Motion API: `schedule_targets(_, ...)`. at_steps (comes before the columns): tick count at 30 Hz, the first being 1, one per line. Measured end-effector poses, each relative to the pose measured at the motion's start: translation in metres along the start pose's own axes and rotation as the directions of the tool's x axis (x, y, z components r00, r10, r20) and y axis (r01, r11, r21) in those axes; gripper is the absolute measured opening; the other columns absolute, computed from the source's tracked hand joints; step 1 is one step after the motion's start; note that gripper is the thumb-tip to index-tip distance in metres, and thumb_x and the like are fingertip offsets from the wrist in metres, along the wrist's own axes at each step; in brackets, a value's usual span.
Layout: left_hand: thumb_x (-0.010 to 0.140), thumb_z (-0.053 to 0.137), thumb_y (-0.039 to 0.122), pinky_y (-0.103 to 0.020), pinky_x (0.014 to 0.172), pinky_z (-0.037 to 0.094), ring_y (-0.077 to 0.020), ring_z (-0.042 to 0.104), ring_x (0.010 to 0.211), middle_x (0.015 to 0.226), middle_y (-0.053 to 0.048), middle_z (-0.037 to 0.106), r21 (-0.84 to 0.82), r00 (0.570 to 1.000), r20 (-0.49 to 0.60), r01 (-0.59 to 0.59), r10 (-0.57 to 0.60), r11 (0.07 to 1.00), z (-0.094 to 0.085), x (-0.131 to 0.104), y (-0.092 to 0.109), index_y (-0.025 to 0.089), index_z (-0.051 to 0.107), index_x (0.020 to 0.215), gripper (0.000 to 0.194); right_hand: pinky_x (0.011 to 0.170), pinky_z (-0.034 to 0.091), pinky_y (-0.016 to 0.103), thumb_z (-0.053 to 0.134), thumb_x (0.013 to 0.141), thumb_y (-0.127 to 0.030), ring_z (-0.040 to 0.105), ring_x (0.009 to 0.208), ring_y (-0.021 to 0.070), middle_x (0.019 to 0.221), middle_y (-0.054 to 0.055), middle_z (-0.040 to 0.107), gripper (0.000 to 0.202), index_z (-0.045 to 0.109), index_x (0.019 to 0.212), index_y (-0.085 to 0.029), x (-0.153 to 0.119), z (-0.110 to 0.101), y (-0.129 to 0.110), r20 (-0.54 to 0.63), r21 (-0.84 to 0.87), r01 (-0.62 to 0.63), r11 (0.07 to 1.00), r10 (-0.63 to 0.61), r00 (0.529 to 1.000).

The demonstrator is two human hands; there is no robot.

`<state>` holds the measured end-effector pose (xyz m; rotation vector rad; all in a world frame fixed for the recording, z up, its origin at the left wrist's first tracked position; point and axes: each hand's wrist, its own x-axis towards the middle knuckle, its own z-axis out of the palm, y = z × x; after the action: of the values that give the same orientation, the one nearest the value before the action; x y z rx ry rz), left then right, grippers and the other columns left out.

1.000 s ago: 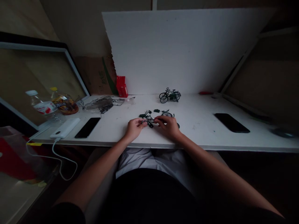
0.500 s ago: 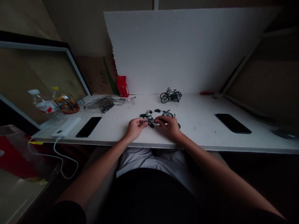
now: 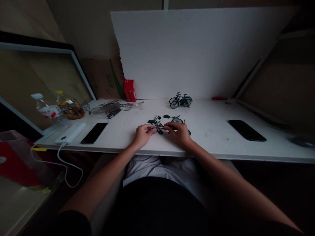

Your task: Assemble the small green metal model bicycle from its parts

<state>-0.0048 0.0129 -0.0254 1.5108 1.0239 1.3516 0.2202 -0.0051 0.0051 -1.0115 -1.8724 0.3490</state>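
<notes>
Near the front of the white table, my left hand (image 3: 143,136) is closed in a pinch on a small dark model bicycle part (image 3: 152,128). Facing it, my right hand (image 3: 181,134) pinches a thin rod-like piece (image 3: 161,127) that reaches toward the left fingertips. Whether the two pieces are joined is too small to tell. Just beyond the hands lie loose model bicycle parts: a dark green piece (image 3: 151,121), a small green block (image 3: 166,116) and a spoked wheel (image 3: 177,121). My right hand partly covers the wheel.
Assembled model bicycles (image 3: 181,100) stand farther back, right of a red box (image 3: 130,90). To the left are part frames and plastic (image 3: 109,108), bottles (image 3: 70,106), a white power bank (image 3: 71,133) and a phone (image 3: 94,133). A dark phone (image 3: 246,130) lies right.
The view has shifted very slightly. Both hands keep the same pinch over the same spot, and the parts on the table lie as before.
</notes>
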Motion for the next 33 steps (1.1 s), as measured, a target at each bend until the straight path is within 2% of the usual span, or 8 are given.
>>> schedule_targets(3, 0.079, 0.084, 0.036, -0.035, 0.081, 0.06, -0.0242, 0.077, 0.084, 0.093, -0.012, 0.081, 0.015, 1.0, 0.004, -0.007, 0.007, 1.0, -0.001, -0.001, 0.0, 0.015, 0.079, 0.1, 0.03, 0.081, 0.059, 0.037, 0.065, 0.1, -0.033, 0.077, 0.084, 0.0255, 0.099, 0.008, 0.083, 0.02, 0.082, 0.105, -0.024, 0.0, 0.0, 0.003, -0.004, -0.049, 0.045, 0.998, -0.046, 0.999)
schedule_targets(6, 0.081, 0.082, 0.034, -0.034, 0.079, 0.06, -0.0246, 0.076, 0.084, 0.094, -0.012, 0.081, 0.065, 0.999, -0.009, -0.044, 0.044, 0.997, -0.001, -0.002, 0.002, 0.014, 0.079, 0.098, 0.026, 0.085, 0.058, 0.037, 0.061, 0.101, -0.026, 0.077, 0.09, 0.0253, 0.105, 0.008, 0.082, 0.022, 0.081, 0.112, -0.025, -0.002, 0.0, 0.01, 0.05, -0.106, 0.163, 0.981, -0.158, 0.986)
schedule_targets(10, 0.087, 0.075, 0.028, -0.033, 0.08, 0.058, -0.0235, 0.076, 0.088, 0.101, -0.012, 0.081, 0.196, 0.986, -0.049, -0.15, 0.162, 0.969, -0.001, -0.006, 0.004, 0.016, 0.079, 0.1, 0.018, 0.081, 0.056, 0.034, 0.055, 0.104, -0.019, 0.075, 0.093, 0.0241, 0.111, 0.01, 0.08, 0.032, 0.074, 0.129, -0.025, -0.005, -0.002, 0.015, 0.176, -0.158, 0.313, 0.937, -0.285, 0.942)
schedule_targets(15, 0.09, 0.071, 0.019, -0.031, 0.083, 0.057, -0.0207, 0.075, 0.089, 0.098, -0.009, 0.082, 0.351, 0.954, -0.056, -0.258, 0.295, 0.9, -0.002, -0.009, 0.005, 0.018, 0.08, 0.1, 0.014, 0.078, 0.054, 0.031, 0.052, 0.107, -0.02, 0.073, 0.088, 0.0215, 0.105, 0.011, 0.078, 0.028, 0.072, 0.126, -0.02, -0.005, -0.004, 0.011, 0.188, -0.207, 0.385, 0.899, -0.35, 0.918)
schedule_targets(20, 0.089, 0.07, 0.012, -0.029, 0.082, 0.057, -0.0194, 0.075, 0.086, 0.095, -0.007, 0.082, 0.405, 0.938, -0.053, -0.294, 0.343, 0.866, -0.001, -0.01, 0.008, 0.018, 0.08, 0.096, 0.014, 0.074, 0.051, 0.03, 0.05, 0.109, -0.023, 0.071, 0.08, 0.0202, 0.095, 0.01, 0.077, 0.023, 0.071, 0.116, -0.018, -0.005, -0.004, 0.005, 0.207, -0.233, 0.346, 0.909, -0.301, 0.931)
schedule_targets(26, 0.088, 0.069, 0.008, -0.029, 0.082, 0.058, -0.0193, 0.076, 0.085, 0.093, -0.007, 0.082, 0.416, 0.929, -0.043, -0.318, 0.367, 0.852, -0.001, -0.01, 0.007, 0.017, 0.08, 0.095, 0.016, 0.068, 0.043, 0.028, 0.045, 0.108, -0.023, 0.063, 0.068, 0.018, 0.082, 0.008, 0.073, 0.026, 0.07, 0.103, -0.018, -0.007, -0.002, -0.002, 0.269, -0.255, 0.278, 0.926, -0.209, 0.94)
schedule_targets(33, 0.086, 0.068, 0.0, -0.03, 0.082, 0.059, -0.0199, 0.077, 0.085, 0.093, -0.007, 0.082, 0.464, 0.913, -0.034, -0.346, 0.406, 0.816, 0.001, -0.014, 0.015, 0.017, 0.08, 0.093, 0.022, 0.062, 0.032, 0.03, 0.042, 0.111, -0.04, 0.055, 0.058, 0.0167, 0.073, 0.008, 0.071, 0.042, 0.068, 0.086, -0.018, -0.006, 0.003, -0.01, 0.194, -0.342, 0.121, 0.932, -0.056, 0.98)
